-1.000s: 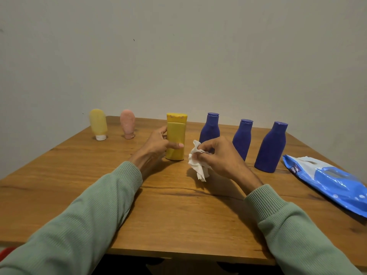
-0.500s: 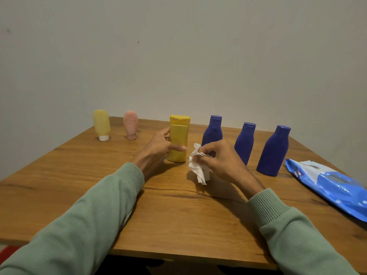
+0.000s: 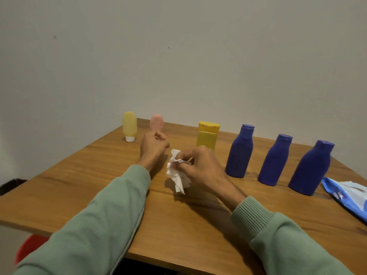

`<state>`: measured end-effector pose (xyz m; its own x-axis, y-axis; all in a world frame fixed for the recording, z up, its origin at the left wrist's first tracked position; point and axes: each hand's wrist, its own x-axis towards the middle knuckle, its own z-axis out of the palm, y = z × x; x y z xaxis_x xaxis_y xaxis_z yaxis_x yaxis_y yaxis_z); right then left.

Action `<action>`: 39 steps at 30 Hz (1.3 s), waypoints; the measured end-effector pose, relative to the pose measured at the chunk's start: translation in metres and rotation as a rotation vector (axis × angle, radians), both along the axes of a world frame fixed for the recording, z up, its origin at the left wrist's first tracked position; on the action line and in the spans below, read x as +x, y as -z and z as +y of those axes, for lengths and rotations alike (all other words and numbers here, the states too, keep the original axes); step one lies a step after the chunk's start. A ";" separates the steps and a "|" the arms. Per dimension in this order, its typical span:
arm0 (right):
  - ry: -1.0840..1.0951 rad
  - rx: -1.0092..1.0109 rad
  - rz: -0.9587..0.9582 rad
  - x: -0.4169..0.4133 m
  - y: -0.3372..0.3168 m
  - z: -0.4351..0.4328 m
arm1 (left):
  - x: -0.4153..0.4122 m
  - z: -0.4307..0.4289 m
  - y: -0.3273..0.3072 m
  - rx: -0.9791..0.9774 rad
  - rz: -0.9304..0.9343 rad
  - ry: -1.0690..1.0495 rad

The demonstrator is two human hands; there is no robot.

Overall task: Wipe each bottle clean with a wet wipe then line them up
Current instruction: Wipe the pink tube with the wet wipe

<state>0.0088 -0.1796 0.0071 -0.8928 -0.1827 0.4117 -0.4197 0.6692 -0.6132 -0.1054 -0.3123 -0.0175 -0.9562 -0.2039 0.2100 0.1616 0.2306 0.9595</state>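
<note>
Six bottles stand in a row along the far side of the wooden table (image 3: pixel 99 187): a pale yellow tube (image 3: pixel 129 124), a pink tube (image 3: pixel 157 122), a yellow bottle (image 3: pixel 207 135) and three blue bottles (image 3: pixel 239 153) (image 3: pixel 275 160) (image 3: pixel 310 168). My left hand (image 3: pixel 154 148) hovers just in front of the pink tube, hiding its base; its fingers are loosely curled and hold nothing. My right hand (image 3: pixel 200 169) pinches a crumpled white wet wipe (image 3: pixel 177 175) in front of the yellow bottle, just above the tabletop.
A blue wet-wipe pack (image 3: pixel 349 197) lies at the table's right edge. A plain wall rises right behind the bottles. Below the table's left edge I see a red object (image 3: pixel 29 247) and a dark object (image 3: pixel 10 185).
My left hand has let go of the yellow bottle and moved left to the pink tube. The right hand still holds the wipe in about the same place. The camera tilted slightly.
</note>
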 end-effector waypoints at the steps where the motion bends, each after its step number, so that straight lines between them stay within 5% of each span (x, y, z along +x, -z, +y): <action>1: 0.014 0.002 0.014 -0.004 0.000 -0.004 | -0.003 -0.002 0.003 0.015 -0.014 -0.033; 16: 0.057 0.024 0.047 -0.039 0.006 -0.019 | -0.059 -0.015 0.010 -0.443 -0.036 -0.256; 39: 0.025 -0.025 0.087 -0.005 -0.014 -0.001 | -0.035 -0.018 -0.010 -0.337 0.009 -0.118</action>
<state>0.0041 -0.1801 0.0209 -0.8576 -0.1492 0.4921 -0.4554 0.6650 -0.5920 -0.1401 -0.3306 -0.0071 -0.9282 -0.2303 0.2923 0.1230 0.5515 0.8251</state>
